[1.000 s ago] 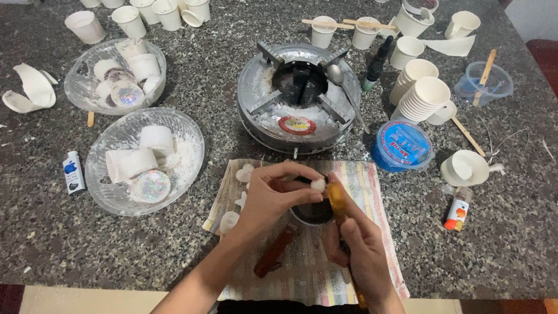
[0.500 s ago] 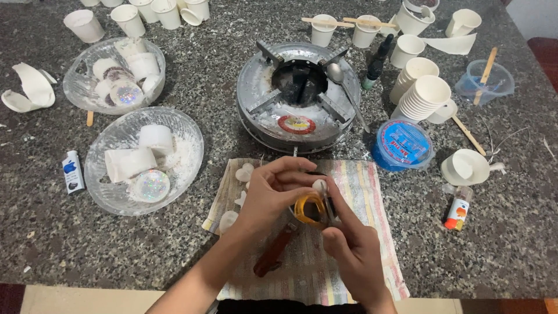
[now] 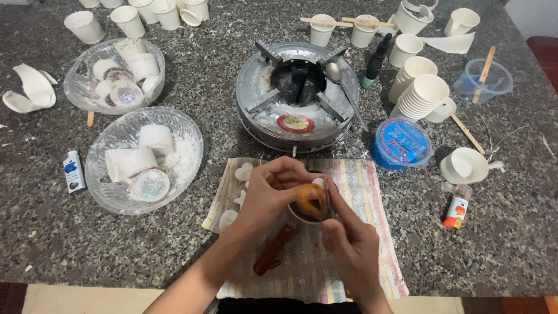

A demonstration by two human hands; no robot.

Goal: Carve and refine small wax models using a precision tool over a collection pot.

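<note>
Orange lump (image 3: 312,200) between both hands' fingertips.

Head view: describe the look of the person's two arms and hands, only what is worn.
Both forearms are bare, with no sleeves in view. The left hand and right hand wear no gloves; no rings, watch or bracelet show. Fingernails are short and unpainted.
</note>
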